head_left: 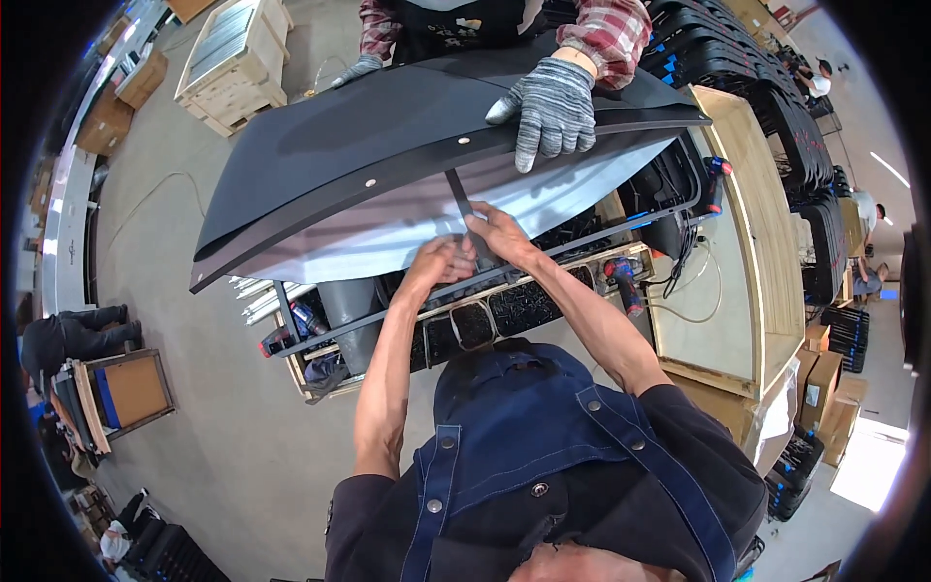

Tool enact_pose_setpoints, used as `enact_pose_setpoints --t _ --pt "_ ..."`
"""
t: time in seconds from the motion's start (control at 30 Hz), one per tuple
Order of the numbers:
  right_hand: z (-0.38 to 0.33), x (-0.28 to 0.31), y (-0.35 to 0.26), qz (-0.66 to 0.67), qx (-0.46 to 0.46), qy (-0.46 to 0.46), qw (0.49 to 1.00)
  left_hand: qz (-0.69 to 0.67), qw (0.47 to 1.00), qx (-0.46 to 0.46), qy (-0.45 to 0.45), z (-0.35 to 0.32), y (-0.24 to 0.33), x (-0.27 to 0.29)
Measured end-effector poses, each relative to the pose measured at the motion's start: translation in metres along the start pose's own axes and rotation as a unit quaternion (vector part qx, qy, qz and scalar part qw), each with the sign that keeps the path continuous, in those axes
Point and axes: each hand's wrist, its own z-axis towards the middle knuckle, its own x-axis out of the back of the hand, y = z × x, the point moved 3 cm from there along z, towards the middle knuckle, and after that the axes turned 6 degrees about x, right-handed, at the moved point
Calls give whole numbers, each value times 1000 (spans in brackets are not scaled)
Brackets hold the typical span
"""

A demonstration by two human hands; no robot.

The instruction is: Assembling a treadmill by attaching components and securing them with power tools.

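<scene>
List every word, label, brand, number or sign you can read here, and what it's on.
None reads clearly enough to quote.
Co-worker's apron: pale lettering, too small and unclear to read.
White cabinet at far left: a small dark mark, too small to read.
Driver by the right forearm: any marking is too small to read.
Panel and dark strip: no lettering shows.

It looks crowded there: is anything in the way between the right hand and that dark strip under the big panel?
Nothing visible: the right hand seems to touch the lower part of the dark strip.
</scene>
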Motion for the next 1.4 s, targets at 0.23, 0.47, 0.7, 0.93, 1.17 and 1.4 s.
enact_pose_setpoints --t 0.23,0.47,0.7,0.93,1.17,1.4 --pt "0 5 11 63 -29 -24 997 -19 959 -208 190 -80 40 -1" --pt "0 11 4 70 -38 -17 997 -263 865 -341 258 -143 162 18" --pt "-42 153 -76 166 123 15 978 -289 811 -328 389 -144 162 23" --pt "-82 383 -149 210 113 292 926 -335 790 -309 409 -128 138 -15" --pt "-92 400 -74 236 16 283 929 -359 788 -252 433 -111 44 -25" --pt "-115 379 -33 18 -61 357 932 -332 775 -182 506 -106 -47 0"
